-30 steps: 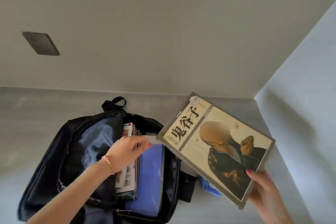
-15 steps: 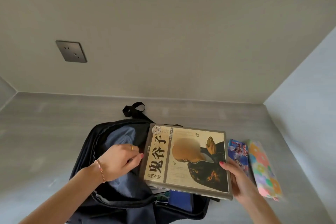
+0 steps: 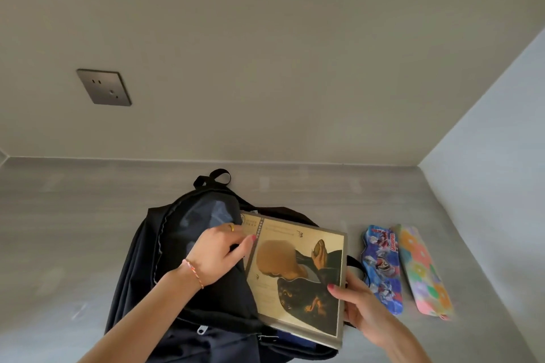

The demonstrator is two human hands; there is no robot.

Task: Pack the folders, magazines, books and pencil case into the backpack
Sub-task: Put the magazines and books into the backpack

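A black backpack [image 3: 188, 274] lies unzipped on the grey floor [image 3: 59, 215], its front flap pulled back under the curled fingers of the left hand [image 3: 219, 253]. A tan hardcover book [image 3: 298, 277] sits partly in the opening, between both hands; the right hand [image 3: 358, 303] pinches its near right corner, thumb on the cover. Beyond the right fingers lie a blue tin pencil case [image 3: 382, 268] and, just beside it, a flowered pencil case [image 3: 424, 271].

- One black backpack [image 3: 182, 289], open.
- One book [image 3: 298, 280] with a tan cover.
- Two pencil cases: one blue pencil case [image 3: 382, 268], one flowered pencil case [image 3: 424, 271].
- Two hands: left hand [image 3: 218, 253], right hand [image 3: 361, 309].
- One wall socket [image 3: 103, 87].
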